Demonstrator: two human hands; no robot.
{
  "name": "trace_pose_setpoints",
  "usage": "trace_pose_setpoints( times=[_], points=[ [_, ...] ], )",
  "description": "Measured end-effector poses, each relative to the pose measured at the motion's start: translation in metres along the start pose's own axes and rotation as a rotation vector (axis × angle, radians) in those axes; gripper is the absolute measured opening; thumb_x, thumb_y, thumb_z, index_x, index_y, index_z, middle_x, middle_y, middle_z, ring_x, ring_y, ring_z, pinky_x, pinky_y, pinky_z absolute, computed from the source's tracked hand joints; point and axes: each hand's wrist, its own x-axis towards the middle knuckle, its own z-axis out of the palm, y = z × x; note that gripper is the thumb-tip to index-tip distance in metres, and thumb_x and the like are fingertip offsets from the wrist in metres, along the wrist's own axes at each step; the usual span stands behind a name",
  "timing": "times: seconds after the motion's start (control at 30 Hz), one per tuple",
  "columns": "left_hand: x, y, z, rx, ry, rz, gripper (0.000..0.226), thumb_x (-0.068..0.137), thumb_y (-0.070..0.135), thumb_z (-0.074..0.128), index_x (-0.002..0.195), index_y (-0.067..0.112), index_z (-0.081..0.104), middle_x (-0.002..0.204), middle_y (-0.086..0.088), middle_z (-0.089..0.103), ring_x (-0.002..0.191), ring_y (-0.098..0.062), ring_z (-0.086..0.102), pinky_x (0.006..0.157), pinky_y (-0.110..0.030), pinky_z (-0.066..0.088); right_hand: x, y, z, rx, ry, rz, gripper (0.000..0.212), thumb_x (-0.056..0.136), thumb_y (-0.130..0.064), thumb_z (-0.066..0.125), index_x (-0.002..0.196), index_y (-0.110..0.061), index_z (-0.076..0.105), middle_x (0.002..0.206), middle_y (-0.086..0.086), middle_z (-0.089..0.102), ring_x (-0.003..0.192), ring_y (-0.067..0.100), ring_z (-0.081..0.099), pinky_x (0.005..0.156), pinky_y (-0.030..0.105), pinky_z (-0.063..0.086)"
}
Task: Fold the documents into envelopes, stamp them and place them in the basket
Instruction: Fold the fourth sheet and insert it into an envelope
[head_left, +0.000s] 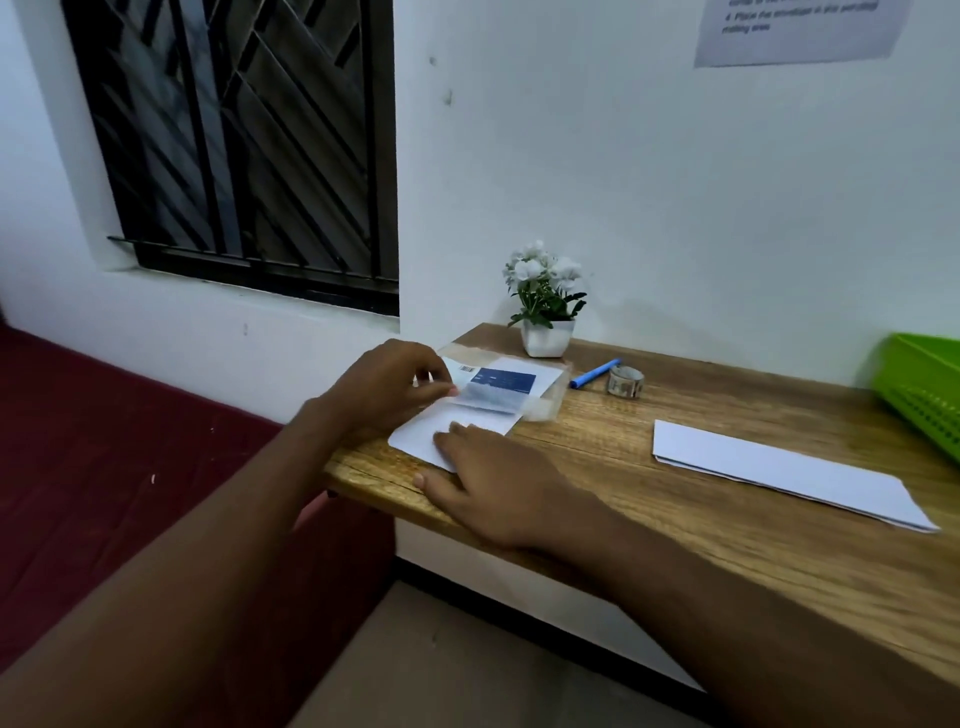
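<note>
Presently, work sits at the desk's (675, 525) far-left corner, close to both edges. Left hand (387, 384) pinches a lifted, blurred sheet (488, 397); right hand (498, 491) lies open, flat on white paper (441, 426). Envelope (779, 470) lies right; basket (924, 384) far right. Plant (545, 301), pen (595, 373), tape (626, 382) stand beyond.

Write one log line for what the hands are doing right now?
left hand: lifting blurred paper flap | right hand: flat on white envelope | folded white paper sheet: on wooden desk | green plastic basket: far right
</note>
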Motion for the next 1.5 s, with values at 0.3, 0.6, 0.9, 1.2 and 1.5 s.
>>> trace_pose_setpoints(
  times=[0.3,0.6,0.9,1.2,1.5],
  points=[
    [0.007,0.013,-0.005,0.071,0.208,0.079,0.020,0.083,0.031,0.072,0.089,0.012,0.075,0.083,-0.003,0.073,0.070,-0.016,0.060,0.062,-0.028,0.045,-0.023,-0.018,0.001,-0.187,0.175,-0.159,0.049,0.095,-0.055,0.039,0.128,-0.022,0.054,0.120,0.002,0.061,0.103,0.019,0.056,0.072,0.033,0.043],
    [0.008,0.016,-0.005,0.088,0.260,0.106,0.019,0.082,0.029,0.074,0.087,0.011,0.075,0.080,-0.002,0.072,0.066,-0.012,0.057,0.058,-0.017,0.039,-0.060,-0.023,-0.016,-0.016,0.319,-0.246,0.026,0.092,-0.031,0.049,0.101,-0.026,0.073,0.088,-0.008,0.075,0.068,0.009,0.069,0.053,0.020,0.047],
    [0.003,0.017,-0.011,0.052,0.193,0.051,0.014,0.081,0.032,0.074,0.086,0.018,0.075,0.080,0.005,0.071,0.070,-0.009,0.060,0.063,-0.027,0.046,-0.118,-0.001,-0.063,0.266,0.757,-0.213,0.017,0.087,-0.021,0.064,0.101,-0.022,0.073,0.097,-0.016,0.072,0.089,-0.006,0.066,0.076,0.017,0.054],
    [-0.002,0.025,-0.010,-0.005,0.064,0.072,0.014,0.077,0.025,0.078,0.087,0.016,0.075,0.083,0.005,0.071,0.074,-0.009,0.064,0.072,-0.041,0.055,-0.154,0.055,-0.104,0.730,1.043,0.179,0.007,0.080,-0.029,0.070,0.079,-0.032,0.076,0.070,-0.019,0.071,0.060,-0.001,0.062,0.059,0.022,0.055],
    [0.001,0.084,0.008,-0.470,-0.073,0.020,0.035,0.077,0.030,0.078,0.107,0.013,0.069,0.101,0.002,0.071,0.089,-0.007,0.067,0.077,-0.018,0.053,-0.172,0.122,-0.103,1.089,1.032,0.539,0.007,0.088,-0.020,0.066,0.088,-0.016,0.072,0.083,-0.005,0.075,0.074,0.014,0.070,0.058,0.028,0.058]
  ],
)
